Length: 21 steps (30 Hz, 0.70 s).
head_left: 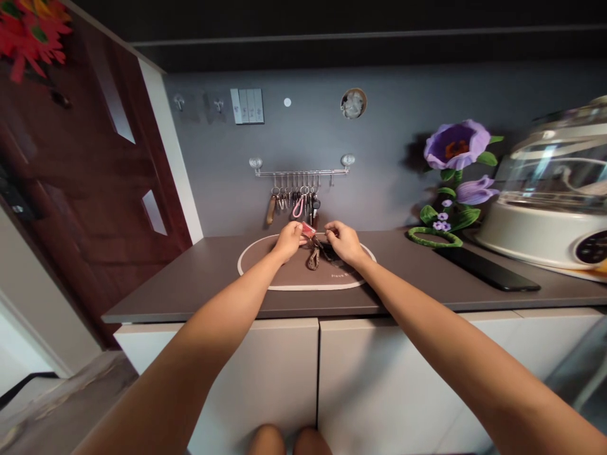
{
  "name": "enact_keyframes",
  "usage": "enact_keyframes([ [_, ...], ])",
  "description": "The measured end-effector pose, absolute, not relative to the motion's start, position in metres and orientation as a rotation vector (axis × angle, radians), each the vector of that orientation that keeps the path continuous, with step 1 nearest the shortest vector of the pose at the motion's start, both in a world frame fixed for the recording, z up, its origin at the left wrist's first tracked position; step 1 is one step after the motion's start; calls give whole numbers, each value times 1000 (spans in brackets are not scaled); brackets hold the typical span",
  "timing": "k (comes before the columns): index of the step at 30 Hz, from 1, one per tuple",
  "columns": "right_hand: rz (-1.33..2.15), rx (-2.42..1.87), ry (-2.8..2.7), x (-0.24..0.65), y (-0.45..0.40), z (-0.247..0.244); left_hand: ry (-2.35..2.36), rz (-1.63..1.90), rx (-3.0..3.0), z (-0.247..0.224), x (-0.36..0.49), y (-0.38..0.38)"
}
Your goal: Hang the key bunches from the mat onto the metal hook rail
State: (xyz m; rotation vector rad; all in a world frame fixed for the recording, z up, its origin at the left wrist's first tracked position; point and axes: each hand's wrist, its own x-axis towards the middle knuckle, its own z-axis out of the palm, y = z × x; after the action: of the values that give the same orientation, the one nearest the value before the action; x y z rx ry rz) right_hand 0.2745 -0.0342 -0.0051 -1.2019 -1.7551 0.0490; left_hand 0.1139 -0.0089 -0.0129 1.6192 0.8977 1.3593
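Observation:
My left hand [289, 240] pinches a small red tag [308, 230] between thumb and fingers. Below the tag a braided brown strap [313, 258] hangs in a loop, with dark pieces beside it that I cannot make out. To the right, my right hand [345, 242] is curled with its fingertips together, close to the tag; what they hold, if anything, is too small to tell. Both hands are above an oval brown mat [289, 275] with a pale rim. Behind them, several keys [283, 201] and a pink loop [298, 206] dangle from a hook rail [303, 172] on the wall.
The mat lies on a dark countertop [190, 284] over white cabinets [256, 373]. At right are a black phone [488, 268], a purple crocheted flower [456, 148] and a white appliance with a clear cover [545, 227]. A brown door [80, 158] stands at left.

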Motion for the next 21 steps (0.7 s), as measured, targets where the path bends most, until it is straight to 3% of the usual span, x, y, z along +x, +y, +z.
enact_keyframes([
  [12,-71,-979,-1990,257,-48,-2,864,1492,1469,8,107,-17],
  [21,-160,-1054,-1991,252,-39,-10,788,1461,1398,10,110,-22],
])
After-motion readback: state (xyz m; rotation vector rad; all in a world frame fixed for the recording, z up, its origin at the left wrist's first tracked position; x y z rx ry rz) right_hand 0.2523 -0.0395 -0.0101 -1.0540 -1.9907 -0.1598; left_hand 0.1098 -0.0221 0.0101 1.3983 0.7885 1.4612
